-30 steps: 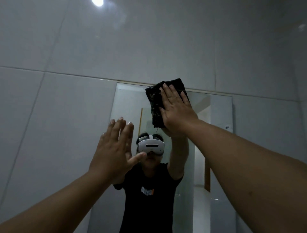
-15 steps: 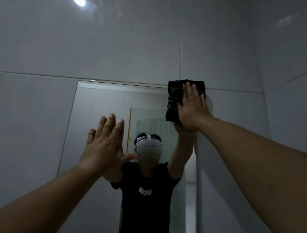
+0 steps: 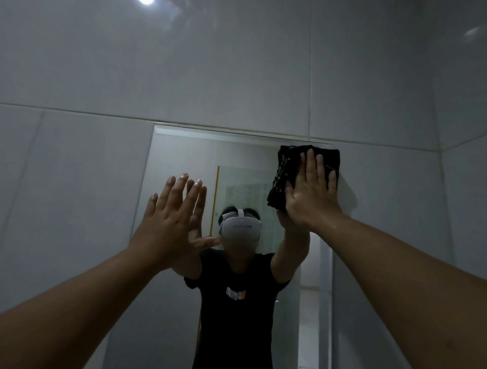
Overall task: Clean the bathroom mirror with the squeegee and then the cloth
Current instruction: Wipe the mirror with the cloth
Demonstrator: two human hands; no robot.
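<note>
the right hand lies flat, fingers straight and close together, pressing a folded black cloth against the mirror in the upper right of its glass; the cloth shows above the fingertips and out past the thumb side, toward the centre of the frame; its top edge sits just under the mirror's top edge, and its right side reaches the mirror's right edge or slightly over it onto the grey tiled wall; the left hand is raised at centre left, fingers straight and slightly spread, thumb out to the right, holding nothing; whether its palm touches the glass cannot be told; between the two hands, and below the cloth, the glass is uncovered, showing the reflection of a person in a white headset and black shirt; the mirror's left edge runs down just left of the left hand; a bright light glare sits at the top of the frame.
</note>
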